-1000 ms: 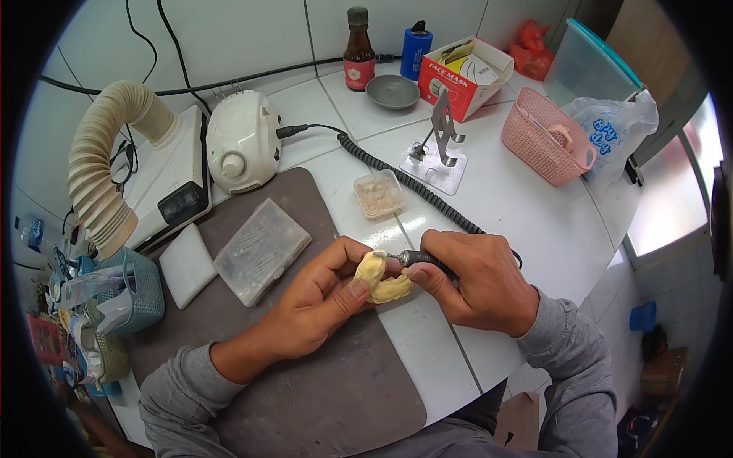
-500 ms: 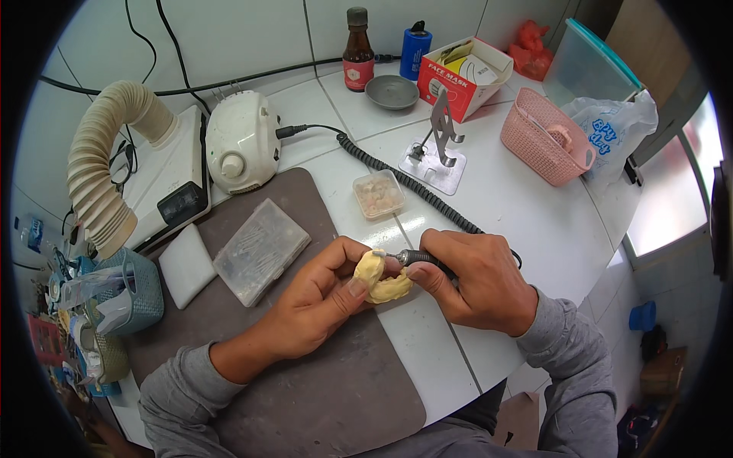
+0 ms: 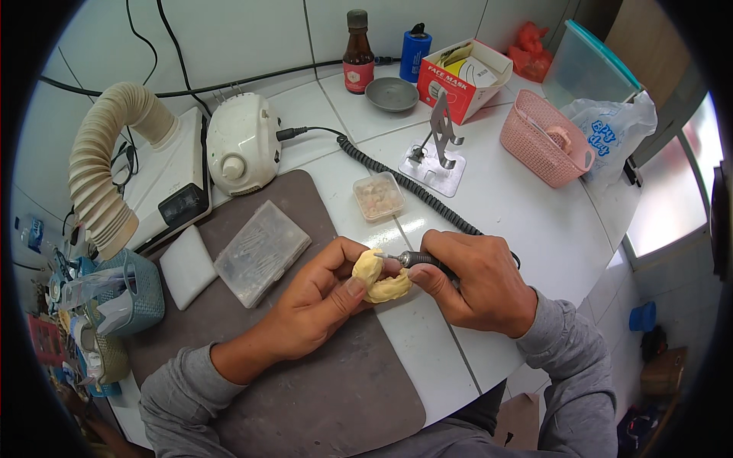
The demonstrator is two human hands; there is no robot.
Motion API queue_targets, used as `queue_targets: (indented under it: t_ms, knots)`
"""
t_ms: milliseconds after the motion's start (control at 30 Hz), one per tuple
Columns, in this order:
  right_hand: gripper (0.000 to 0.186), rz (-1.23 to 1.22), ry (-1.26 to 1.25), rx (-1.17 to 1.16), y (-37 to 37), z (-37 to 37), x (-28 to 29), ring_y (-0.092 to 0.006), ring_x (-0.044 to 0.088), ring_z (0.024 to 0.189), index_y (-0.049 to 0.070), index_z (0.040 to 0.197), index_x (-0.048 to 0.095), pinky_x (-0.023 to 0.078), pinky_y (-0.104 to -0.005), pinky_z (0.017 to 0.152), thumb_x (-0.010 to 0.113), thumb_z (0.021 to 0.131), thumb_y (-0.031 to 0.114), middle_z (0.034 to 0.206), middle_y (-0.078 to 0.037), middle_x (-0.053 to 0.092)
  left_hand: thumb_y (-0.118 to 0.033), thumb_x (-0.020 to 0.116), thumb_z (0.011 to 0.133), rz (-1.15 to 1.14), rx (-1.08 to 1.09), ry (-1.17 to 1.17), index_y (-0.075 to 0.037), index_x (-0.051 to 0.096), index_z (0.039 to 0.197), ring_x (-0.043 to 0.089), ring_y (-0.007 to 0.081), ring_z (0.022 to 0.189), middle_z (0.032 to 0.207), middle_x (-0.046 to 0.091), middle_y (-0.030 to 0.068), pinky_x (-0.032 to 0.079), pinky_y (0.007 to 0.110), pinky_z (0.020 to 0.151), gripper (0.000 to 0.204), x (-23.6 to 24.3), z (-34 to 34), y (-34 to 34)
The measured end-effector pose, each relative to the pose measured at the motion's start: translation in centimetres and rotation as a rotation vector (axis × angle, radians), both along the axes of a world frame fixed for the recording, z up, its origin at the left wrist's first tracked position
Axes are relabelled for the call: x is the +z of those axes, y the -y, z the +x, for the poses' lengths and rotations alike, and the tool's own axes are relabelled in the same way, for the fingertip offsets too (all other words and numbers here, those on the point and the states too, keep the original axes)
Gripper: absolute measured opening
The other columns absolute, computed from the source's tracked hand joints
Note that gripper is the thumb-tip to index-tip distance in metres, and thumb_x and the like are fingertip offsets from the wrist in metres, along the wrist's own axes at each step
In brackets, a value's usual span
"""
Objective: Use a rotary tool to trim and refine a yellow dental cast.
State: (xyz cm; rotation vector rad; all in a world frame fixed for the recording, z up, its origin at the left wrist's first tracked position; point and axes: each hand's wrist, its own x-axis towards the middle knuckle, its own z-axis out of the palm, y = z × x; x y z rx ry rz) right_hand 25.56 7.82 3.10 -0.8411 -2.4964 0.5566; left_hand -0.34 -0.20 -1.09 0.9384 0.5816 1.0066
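Observation:
A pale yellow, arch-shaped dental model (image 3: pixel 388 290) is pinched between the thumb and fingers of my left hand (image 3: pixel 319 299). My right hand (image 3: pixel 489 284) is closed around a dark rotary handpiece (image 3: pixel 418 260), held like a pen. The thin metal bit at its front reaches the upper left part of the model; I cannot tell whether it touches. From the handpiece, a coiled black cord (image 3: pixel 405 179) runs up to a white control unit (image 3: pixel 244 143) with a round knob. My fingers hide part of the model's left side.
Left of my hands are a clear case of thin bits (image 3: pixel 263 253), a white block (image 3: pixel 188 267) and a ribbed hose (image 3: pixel 99 168). A small tub (image 3: pixel 379 196), a metal stand (image 3: pixel 432 169), a pink basket (image 3: pixel 544 141) and a red mask box (image 3: pixel 460 90) stand beyond them.
The bit has shifted slightly on the upper part of the model, and the model has turned a little. Both hands keep their hold in nearly the same place.

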Motion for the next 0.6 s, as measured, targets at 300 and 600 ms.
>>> queue_targets:
  t_ms: [300, 600]
  knots:
    - [0.040, -0.001, -0.002, -0.016, -0.07, 0.08, 0.12, -0.0359, 0.061, 0.058, 0.005, 0.091, 0.060, 0.045, -0.0462, 0.054, 0.067, 0.110, 0.040, 0.072, -0.013, 0.062, -0.022, 0.051, 0.121, 0.007, 0.000, -0.007, 0.000, 0.047, 0.148, 0.056, 0.0186, 0.143, 0.153, 0.059, 0.0124, 0.044, 0.038, 0.123, 0.036, 0.02, 0.01, -0.05]
    - [0.041, -0.012, 0.000, -0.001, -0.03, 0.10, -0.06, -0.0364, 0.061, 0.058, 0.005, 0.093, 0.061, 0.046, -0.0467, 0.054, 0.067, 0.110, 0.041, 0.073, -0.013, 0.062, -0.023, 0.050, 0.121, 0.004, -0.006, 0.009, 0.000, 0.047, 0.149, 0.056, 0.0189, 0.143, 0.152, 0.059, 0.0121, 0.045, 0.039, 0.123, 0.036, -0.08, 0.03, 0.02]
